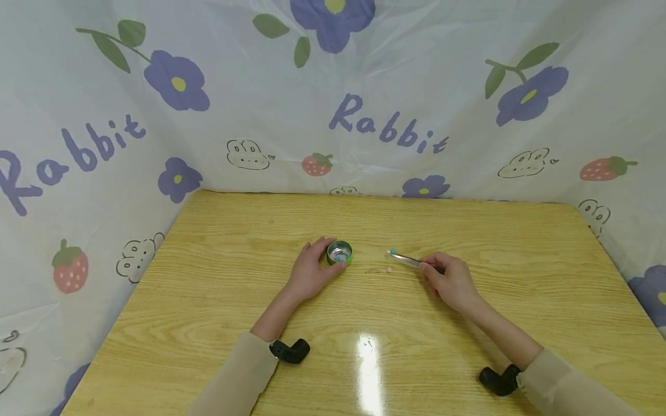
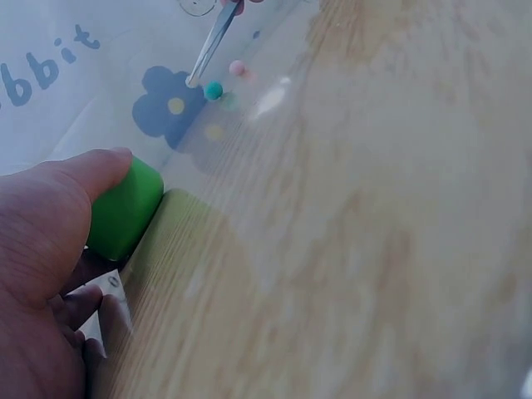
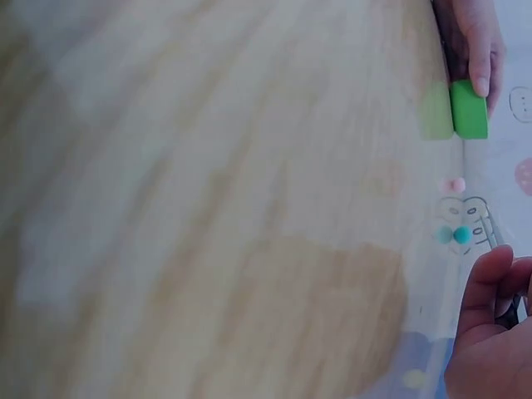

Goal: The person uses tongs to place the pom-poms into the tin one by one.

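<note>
My left hand [image 1: 310, 270] holds a small round green tin [image 1: 347, 261] on the table, thumb on the near side and fingers around the far side. Inside its silver interior lie small pink and teal balls. My right hand [image 1: 451, 281] pinches metal tweezers [image 1: 408, 260] with a dark rear end, pointing left toward the tin. At the tweezer tips shows a tiny pale spot, too small to make out. Beside the tips sits a teal ball [image 2: 214, 90], and a pink ball [image 2: 237, 67] lies on the table closer to me.
The wood-grain table [image 1: 218, 312] is glossy and reflects a light at its near middle. Behind and beside it hangs a white printed cloth [image 1: 281, 104]. A black wrist camera [image 1: 291, 351] sits on the left sleeve, another [image 1: 499, 381] on the right.
</note>
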Tool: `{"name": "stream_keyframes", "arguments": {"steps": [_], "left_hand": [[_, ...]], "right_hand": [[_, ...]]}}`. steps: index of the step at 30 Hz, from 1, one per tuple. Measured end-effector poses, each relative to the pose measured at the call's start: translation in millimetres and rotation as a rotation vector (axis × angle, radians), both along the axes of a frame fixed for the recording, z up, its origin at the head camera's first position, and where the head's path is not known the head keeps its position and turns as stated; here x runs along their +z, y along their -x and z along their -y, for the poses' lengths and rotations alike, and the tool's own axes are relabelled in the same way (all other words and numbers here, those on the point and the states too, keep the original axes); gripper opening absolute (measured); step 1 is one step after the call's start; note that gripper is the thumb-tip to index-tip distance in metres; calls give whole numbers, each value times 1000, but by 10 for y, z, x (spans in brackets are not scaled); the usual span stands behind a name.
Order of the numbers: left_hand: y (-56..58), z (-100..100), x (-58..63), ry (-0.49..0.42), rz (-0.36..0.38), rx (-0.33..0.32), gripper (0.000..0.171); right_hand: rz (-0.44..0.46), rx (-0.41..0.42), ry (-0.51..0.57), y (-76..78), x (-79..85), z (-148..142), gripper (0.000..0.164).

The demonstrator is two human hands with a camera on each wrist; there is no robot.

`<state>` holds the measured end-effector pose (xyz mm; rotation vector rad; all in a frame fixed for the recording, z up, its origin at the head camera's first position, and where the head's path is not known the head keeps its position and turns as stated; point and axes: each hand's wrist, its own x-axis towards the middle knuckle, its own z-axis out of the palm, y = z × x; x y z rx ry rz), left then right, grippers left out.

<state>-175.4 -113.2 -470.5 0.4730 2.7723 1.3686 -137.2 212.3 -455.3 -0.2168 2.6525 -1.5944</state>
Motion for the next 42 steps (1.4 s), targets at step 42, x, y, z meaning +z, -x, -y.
{"name": "stream_keyframes", "arguments": {"steps": [42], "left_hand": [[-2, 1, -118, 9, -37, -1, 61]], "right_hand": [[-80, 126, 73, 149, 140, 649, 14]]}}
